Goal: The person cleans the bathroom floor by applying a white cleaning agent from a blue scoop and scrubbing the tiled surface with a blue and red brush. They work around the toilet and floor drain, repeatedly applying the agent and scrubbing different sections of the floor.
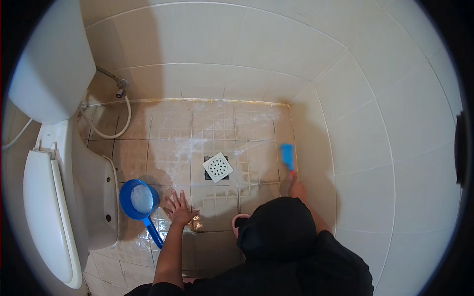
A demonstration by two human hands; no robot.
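Observation:
With fingers spread, my left hand [179,212] presses flat on the wet tiled floor [168,155]. Just left of it stands a blue plastic dipper [126,204] with foamy liquid [142,198] inside, its handle pointing toward me. My right hand [296,189] grips the red handle part of a blue brush [287,154], which is blurred. The brush is over the floor close to the right wall; its bristles are hidden. Between my hands, a square white drain cover [218,167] lies askew over the dark drain opening.
A white toilet [89,199] stands along the left side. Its pale hose [127,116] loops down from a wall valve [121,90]. Tiled walls [207,40] bound the back and right. Whitish streaks mark the floor. A pink slipper [236,225] shows beside black clothing [277,229].

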